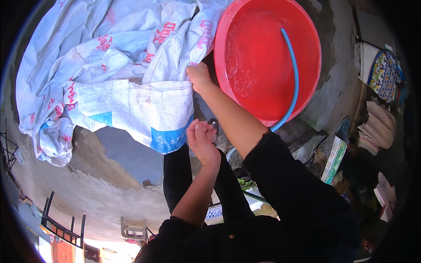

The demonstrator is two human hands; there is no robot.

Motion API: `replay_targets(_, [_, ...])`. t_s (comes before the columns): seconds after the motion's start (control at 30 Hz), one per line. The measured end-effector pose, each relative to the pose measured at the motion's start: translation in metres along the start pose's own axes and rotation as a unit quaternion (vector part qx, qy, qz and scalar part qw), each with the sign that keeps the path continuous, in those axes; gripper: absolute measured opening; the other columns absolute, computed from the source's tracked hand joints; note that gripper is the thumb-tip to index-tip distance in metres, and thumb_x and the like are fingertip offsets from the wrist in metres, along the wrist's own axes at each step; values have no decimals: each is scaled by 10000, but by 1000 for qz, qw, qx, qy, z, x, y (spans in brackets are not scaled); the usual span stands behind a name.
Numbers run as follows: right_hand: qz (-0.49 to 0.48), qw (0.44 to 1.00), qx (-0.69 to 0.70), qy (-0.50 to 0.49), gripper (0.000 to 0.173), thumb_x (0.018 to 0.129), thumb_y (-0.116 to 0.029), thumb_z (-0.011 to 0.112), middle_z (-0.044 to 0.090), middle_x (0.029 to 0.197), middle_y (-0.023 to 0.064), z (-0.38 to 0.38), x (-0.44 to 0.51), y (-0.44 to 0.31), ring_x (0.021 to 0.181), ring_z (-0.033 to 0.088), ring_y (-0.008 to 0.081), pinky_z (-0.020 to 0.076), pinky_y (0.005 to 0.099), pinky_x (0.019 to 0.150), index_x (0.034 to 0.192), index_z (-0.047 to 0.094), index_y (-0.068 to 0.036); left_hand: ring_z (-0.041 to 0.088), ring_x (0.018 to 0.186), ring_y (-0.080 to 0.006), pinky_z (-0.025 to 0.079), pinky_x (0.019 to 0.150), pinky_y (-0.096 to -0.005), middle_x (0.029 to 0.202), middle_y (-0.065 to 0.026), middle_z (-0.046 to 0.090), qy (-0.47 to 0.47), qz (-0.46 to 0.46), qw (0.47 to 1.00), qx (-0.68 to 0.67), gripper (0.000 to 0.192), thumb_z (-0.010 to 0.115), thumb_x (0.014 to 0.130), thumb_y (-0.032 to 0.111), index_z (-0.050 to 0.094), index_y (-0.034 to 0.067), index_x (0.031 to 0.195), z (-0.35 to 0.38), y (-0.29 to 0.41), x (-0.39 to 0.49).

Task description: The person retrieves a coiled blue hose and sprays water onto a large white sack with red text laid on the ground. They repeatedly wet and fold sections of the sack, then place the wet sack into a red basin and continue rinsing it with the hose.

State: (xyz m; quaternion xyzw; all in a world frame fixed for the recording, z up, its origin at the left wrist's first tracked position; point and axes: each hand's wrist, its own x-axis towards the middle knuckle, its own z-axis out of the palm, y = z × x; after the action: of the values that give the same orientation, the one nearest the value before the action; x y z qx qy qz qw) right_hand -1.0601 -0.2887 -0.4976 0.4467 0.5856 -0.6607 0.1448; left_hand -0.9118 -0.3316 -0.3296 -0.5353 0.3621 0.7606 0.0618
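A large sheet of white woven plastic sacking [131, 98], creased and printed with red characters and blue patches, spreads across the upper left. My right hand [199, 76] pinches its edge beside the tub, fingertips partly hidden in the folds. Just below the sheet's blue corner is my left hand [201, 139], palm up, fingers loosely curled and apart, with nothing in it. To the right stands a red plastic tub [219, 62] holding clear, rippling water. A light blue hose [295, 72] hangs over the tub's near rim, its end in the water.
Wet concrete floor [108, 174] lies under the sheet. A black metal frame [64, 227] and a small stool [134, 228] are at lower left. Right of the tub are a green-and-white box [334, 159], a slipper [343, 126] and patterned cloth [384, 75]. A leafy plant [246, 184] grows near my legs.
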Motion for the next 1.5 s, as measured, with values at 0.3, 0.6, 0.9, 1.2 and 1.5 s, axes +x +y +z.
replay_targets(0.3, [56,950,193,-239,315,676,83,473,636,873,62,-24,-157,-136,805,615,184,479,328,735,955,606,26,579,745,-132,467,740,-268,776,-67,637,-75,54,988,124,216,516,896,148,624,-20,813,-82,42,-32])
replay_targets(0.6, [-15,908,255,-333,410,680,89,426,616,969,22,-36,-231,-220,922,576,159,439,294,835,1022,611,-42,627,777,-261,490,787,-354,796,-181,646,-231,173,906,310,454,427,926,335,613,-71,850,-70,172,-118])
replay_targets(0.9, [-152,850,281,-418,424,667,84,466,613,993,28,-74,-362,-345,968,560,155,416,287,872,1061,595,-5,638,724,-306,506,720,-399,789,-235,641,-361,153,888,241,594,378,934,474,597,-49,758,-40,260,-201])
replay_targets(1.2, [-414,839,26,-352,473,630,76,553,616,1043,70,-167,-483,-410,1004,571,213,423,336,895,1098,573,9,503,1148,-319,424,930,-464,1345,-152,421,-346,-110,913,186,767,249,906,626,251,34,1393,65,297,-275])
replay_targets(1.5, [-561,792,-15,-243,440,672,21,560,615,1062,88,-280,-563,-435,1018,574,238,431,359,905,1112,556,26,413,1231,-235,330,1041,-410,1357,-88,407,-568,-217,785,113,626,511,896,410,309,60,1375,139,204,-298])
